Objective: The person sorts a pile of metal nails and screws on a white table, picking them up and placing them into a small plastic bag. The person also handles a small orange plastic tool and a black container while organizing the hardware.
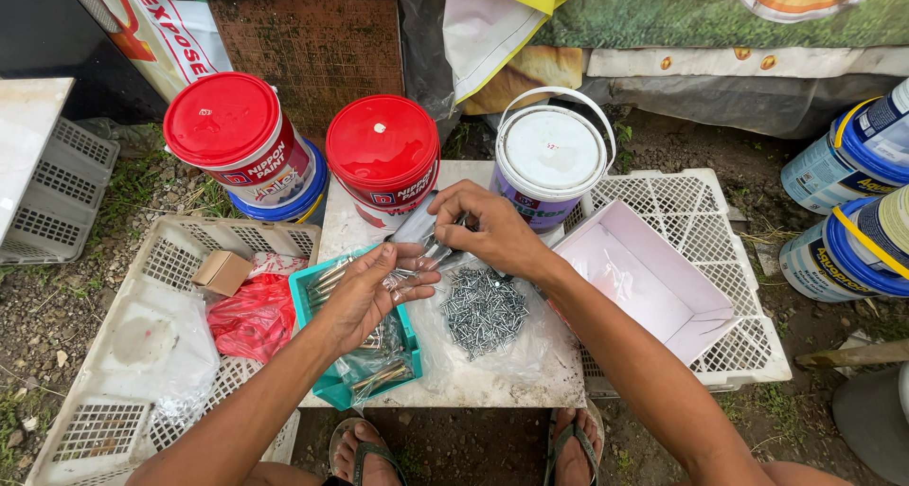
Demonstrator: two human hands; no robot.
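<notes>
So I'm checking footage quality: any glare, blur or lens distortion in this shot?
Head view: soft, even daylight with faint shadows; mild sheen on the red bucket lid; the pile of screws and both hands, left hand and right hand, look sharp; wide-angle bending at the edges.

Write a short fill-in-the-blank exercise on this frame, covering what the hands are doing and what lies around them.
1. The pile of small screws lies on a sheet of clear ____.
2. The left hand is held over a ____-coloured tray.
3. The two paint buckets on the left have ____ lids.
4. Right of the right hand lies an open pink ____.

Missing words: plastic; teal; red; box
</notes>
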